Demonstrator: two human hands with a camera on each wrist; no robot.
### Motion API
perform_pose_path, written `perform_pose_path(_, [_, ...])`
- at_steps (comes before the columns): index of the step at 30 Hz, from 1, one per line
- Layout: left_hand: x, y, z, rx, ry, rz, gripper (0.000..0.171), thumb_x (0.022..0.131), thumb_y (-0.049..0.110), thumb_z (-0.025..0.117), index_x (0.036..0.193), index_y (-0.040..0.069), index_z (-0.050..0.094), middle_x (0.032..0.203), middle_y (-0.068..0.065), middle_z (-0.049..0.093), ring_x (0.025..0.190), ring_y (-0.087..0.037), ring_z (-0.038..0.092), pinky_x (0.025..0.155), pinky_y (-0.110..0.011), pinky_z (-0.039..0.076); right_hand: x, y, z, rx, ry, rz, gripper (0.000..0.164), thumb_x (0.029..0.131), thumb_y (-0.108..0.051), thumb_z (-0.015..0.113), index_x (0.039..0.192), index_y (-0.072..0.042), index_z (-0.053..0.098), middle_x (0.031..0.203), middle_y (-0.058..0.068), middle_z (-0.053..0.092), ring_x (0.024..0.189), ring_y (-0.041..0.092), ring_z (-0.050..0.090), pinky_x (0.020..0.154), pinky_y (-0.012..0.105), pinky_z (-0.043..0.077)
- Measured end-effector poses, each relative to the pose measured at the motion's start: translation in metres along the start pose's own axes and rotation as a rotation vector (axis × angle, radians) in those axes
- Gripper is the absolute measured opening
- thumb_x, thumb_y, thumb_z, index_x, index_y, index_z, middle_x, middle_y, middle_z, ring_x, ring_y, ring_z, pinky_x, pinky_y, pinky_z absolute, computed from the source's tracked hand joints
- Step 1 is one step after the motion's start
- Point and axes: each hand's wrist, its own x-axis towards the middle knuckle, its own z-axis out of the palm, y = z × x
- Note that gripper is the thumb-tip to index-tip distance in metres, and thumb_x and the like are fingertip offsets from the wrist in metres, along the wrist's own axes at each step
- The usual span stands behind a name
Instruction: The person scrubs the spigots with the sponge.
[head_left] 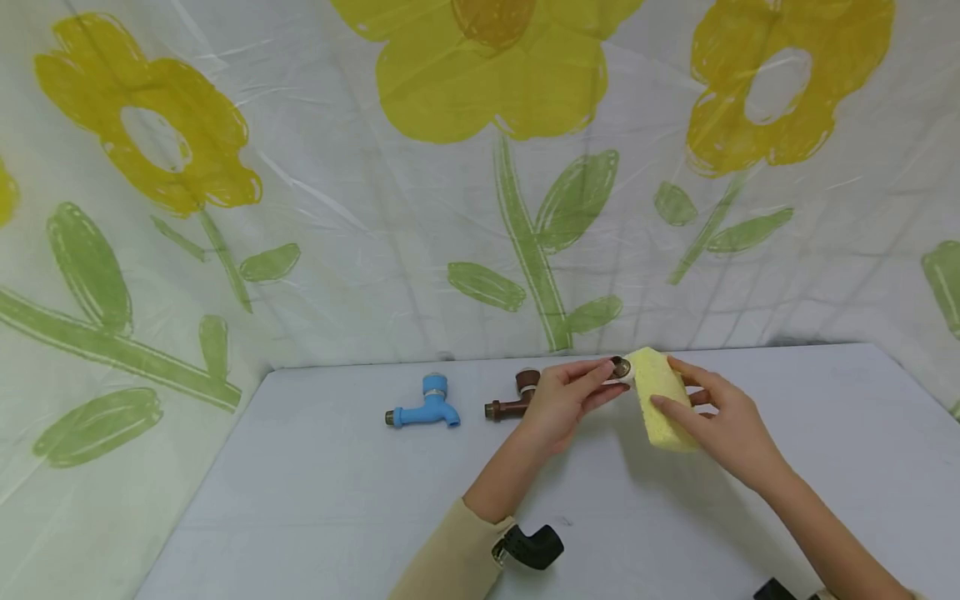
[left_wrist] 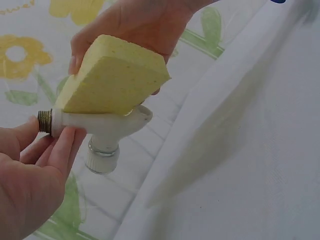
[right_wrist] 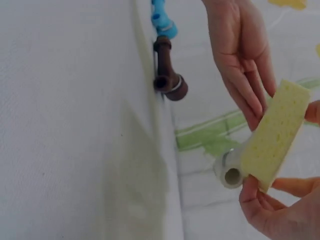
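Observation:
My left hand (head_left: 558,404) holds a white plastic tap (left_wrist: 107,129) by its brass-threaded inlet end, above the table. In the left wrist view the tap's white knob points down and its spout faces away from that hand. A yellow sponge (head_left: 662,404) is gripped by my right hand (head_left: 727,421), thumb on one side and fingers on the other. Its flat face lies along the body of the white tap in the left wrist view. From the right wrist, the spout opening shows beside the sponge's lower end, and the sponge hides much of the tap.
On the white table (head_left: 322,517), left of the hands, lie a blue tap (head_left: 431,410) and a brown tap (head_left: 510,409). The left forearm partly covers the brown one in the head view. Behind the table hangs a flower-printed sheet (head_left: 360,250).

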Motion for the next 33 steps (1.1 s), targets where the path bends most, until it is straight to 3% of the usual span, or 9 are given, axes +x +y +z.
perform_pose_path(5, [-0.001,0.002,0.000,0.010,-0.029,0.034,0.031,0.106,-0.004,0.057,0.135,-0.014,0.063,0.133,-0.030,0.067,0.123,-0.041,0.067,0.100,-0.034,0.059,0.002,0.001,-0.004,0.100,-0.100,0.106,0.066,0.109,-0.038,0.059,0.163,-0.005,0.040,0.144,0.028,0.056,0.100,0.002,0.061,0.074,0.026,0.055])
perform_pose_path(9, [0.000,-0.001,0.000,0.080,-0.015,0.071,0.031,0.101,-0.008,0.063,0.132,-0.013,0.067,0.127,-0.030,0.070,0.116,-0.032,0.073,0.103,-0.039,0.058,0.003,0.001,-0.005,0.226,-0.158,0.124,0.064,0.112,-0.035,0.053,0.163,-0.002,0.035,0.149,0.027,0.052,0.105,-0.005,0.058,0.083,0.022,0.055])
perform_pose_path(15, [-0.002,-0.005,0.003,0.252,0.060,0.134,0.026,0.091,-0.004,0.079,0.117,-0.006,0.077,0.110,-0.018,0.079,0.092,-0.010,0.075,0.090,-0.029,0.062,0.003,0.001,-0.003,0.408,-0.259,0.108,0.061,0.114,-0.029,0.047,0.162,0.005,0.033,0.152,0.021,0.050,0.109,0.004,0.060,0.088,0.024,0.059])
perform_pose_path(21, [-0.003,-0.004,0.003,0.355,0.072,0.176,0.022,0.091,0.003,0.080,0.112,-0.004,0.079,0.103,-0.011,0.080,0.085,-0.001,0.068,0.079,-0.020,0.058,0.005,0.004,-0.003,0.466,-0.281,0.135,0.061,0.114,-0.028,0.045,0.162,0.007,0.031,0.142,0.007,0.055,0.108,0.010,0.060,0.088,0.026,0.060])
perform_pose_path(23, [-0.002,-0.004,0.004,0.350,0.072,0.181,0.022,0.091,0.002,0.080,0.112,-0.006,0.078,0.102,-0.011,0.079,0.084,-0.001,0.066,0.079,-0.019,0.058,0.005,0.006,-0.004,0.501,-0.289,0.146,0.062,0.115,-0.028,0.044,0.162,0.009,0.029,0.145,0.007,0.053,0.110,0.006,0.061,0.088,0.028,0.061])
perform_pose_path(27, [-0.001,-0.005,0.004,0.303,0.058,0.164,0.024,0.093,0.000,0.077,0.114,-0.010,0.075,0.100,-0.009,0.077,0.084,-0.002,0.066,0.087,-0.032,0.064,0.006,0.010,-0.005,0.556,-0.292,0.162,0.064,0.115,-0.027,0.042,0.162,0.011,0.023,0.149,0.004,0.048,0.113,-0.002,0.062,0.087,0.029,0.061])
perform_pose_path(30, [-0.001,-0.005,0.005,0.281,0.025,0.136,0.024,0.094,-0.002,0.075,0.117,-0.011,0.074,0.101,-0.008,0.075,0.086,-0.004,0.066,0.090,-0.041,0.065,0.007,0.012,-0.007,0.573,-0.293,0.164,0.065,0.115,-0.028,0.041,0.162,0.012,0.020,0.143,-0.006,0.051,0.113,-0.004,0.061,0.086,0.027,0.061])
perform_pose_path(33, [-0.002,-0.006,0.006,0.274,0.008,0.118,0.025,0.095,-0.002,0.075,0.118,-0.011,0.073,0.104,-0.005,0.071,0.090,-0.007,0.064,0.090,-0.042,0.064,0.008,0.013,-0.007,0.623,-0.299,0.157,0.066,0.116,-0.027,0.039,0.162,0.014,0.017,0.131,-0.013,0.059,0.109,-0.001,0.065,0.086,0.026,0.061])
